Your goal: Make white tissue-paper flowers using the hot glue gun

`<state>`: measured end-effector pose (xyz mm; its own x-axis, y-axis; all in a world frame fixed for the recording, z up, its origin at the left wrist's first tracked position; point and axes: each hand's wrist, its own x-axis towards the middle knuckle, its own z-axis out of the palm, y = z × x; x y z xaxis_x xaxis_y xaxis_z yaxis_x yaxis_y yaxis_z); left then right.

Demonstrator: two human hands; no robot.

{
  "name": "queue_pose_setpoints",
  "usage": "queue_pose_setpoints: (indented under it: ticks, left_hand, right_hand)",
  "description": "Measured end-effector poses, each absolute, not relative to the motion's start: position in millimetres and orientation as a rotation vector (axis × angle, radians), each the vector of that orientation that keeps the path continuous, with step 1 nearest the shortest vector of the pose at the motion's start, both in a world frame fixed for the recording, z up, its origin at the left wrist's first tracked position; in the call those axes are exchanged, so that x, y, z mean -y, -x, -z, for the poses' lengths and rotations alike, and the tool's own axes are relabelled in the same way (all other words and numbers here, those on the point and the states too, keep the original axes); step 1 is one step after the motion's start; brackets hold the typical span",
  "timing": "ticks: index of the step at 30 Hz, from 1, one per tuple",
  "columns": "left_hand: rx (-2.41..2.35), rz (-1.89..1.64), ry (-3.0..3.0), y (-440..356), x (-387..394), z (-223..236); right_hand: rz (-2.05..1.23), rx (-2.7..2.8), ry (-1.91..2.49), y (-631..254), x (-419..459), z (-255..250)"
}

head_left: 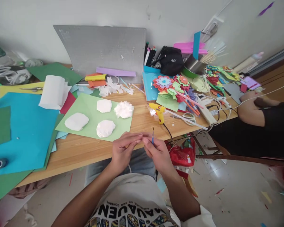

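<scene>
Just off the table's front edge, my left hand and my right hand meet at the fingertips. My right hand is closed around a small paintbrush with a blue handle, its dark tip pointing up. The fingers of my left hand are pressed together; whatever they pinch, if anything, is hidden. Beyond my left hand lies a light green sheet. On it rest a ruffled white paper flower and three flatter white paper pieces, one of them a crumpled round.
A yellow glue gun and white-handled scissors lie right of centre. Behind them are layered paper flowers. Blue paper covers the left side. A grey board leans on the wall. Another person's arm rests at the right.
</scene>
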<state>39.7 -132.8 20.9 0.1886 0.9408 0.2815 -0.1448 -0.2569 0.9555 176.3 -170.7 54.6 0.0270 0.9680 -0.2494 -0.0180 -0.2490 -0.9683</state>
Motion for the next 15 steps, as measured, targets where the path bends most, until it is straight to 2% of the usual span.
queue_pose_setpoints:
  ticks: [4, 7, 9, 12, 15]
  left_hand:
    - [-1.051, -1.366, -1.536, -3.7, 129.6, -25.5]
    - [-1.172, -1.270, -1.734, 33.8, 143.2, -34.9]
    - [-1.138, -1.138, -1.882, 58.7, 161.0, -32.3]
    - [-1.227, -0.836, -1.984, 100.6, 194.1, -2.0]
    - [-1.288, -0.590, -1.997, 158.2, 224.5, 52.6]
  right_hand:
    - [-1.362, 1.013, 1.397, -189.5, 175.6, -61.4]
    - [-1.176, 1.112, 1.551, -207.5, 156.8, -58.8]
    - [-1.009, 1.367, 1.678, -216.9, 133.8, -51.0]
    - [-0.642, 1.712, 1.932, -219.4, 98.3, -34.8]
    - [-0.279, 1.876, 2.154, -208.6, 74.8, -21.5]
